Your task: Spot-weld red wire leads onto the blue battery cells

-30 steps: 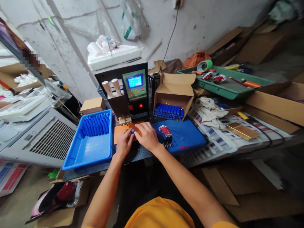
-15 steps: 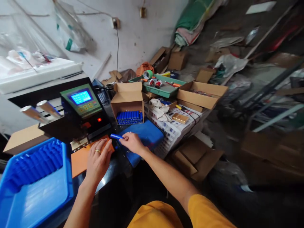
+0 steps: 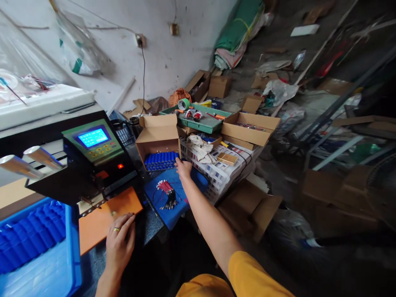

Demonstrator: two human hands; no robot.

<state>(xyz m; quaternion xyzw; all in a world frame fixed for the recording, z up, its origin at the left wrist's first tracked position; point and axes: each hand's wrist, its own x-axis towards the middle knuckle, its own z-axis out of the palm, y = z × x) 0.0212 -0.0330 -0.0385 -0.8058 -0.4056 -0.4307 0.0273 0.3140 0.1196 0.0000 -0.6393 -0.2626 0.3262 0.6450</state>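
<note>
My right hand (image 3: 183,168) reaches to the front right corner of an open cardboard box (image 3: 159,134), its fingers closed on the end of a blue cylindrical battery cell (image 3: 175,156). Rows of similar blue cells lie in this box. My left hand (image 3: 120,241) rests with loosely bent fingers at the near edge of an orange board (image 3: 108,216), holding nothing I can see. The board lies before a spot welder (image 3: 93,152) with a lit screen. Between my hands, a bundle of red and black wire leads (image 3: 167,193) lies on a blue surface (image 3: 182,208).
A blue tray (image 3: 74,264) with rows of blue-wrapped cells stands at the left. Beyond the right hand are a white basket (image 3: 213,179), a green tray (image 3: 213,123) and a shallow cardboard box (image 3: 247,134). Another open carton (image 3: 247,206) sits lower right.
My right hand has moved from beside the orange board to the cardboard box with the blue cell, uncovering the wire leads. My left hand has drawn back to the board's near edge. The view has shifted.
</note>
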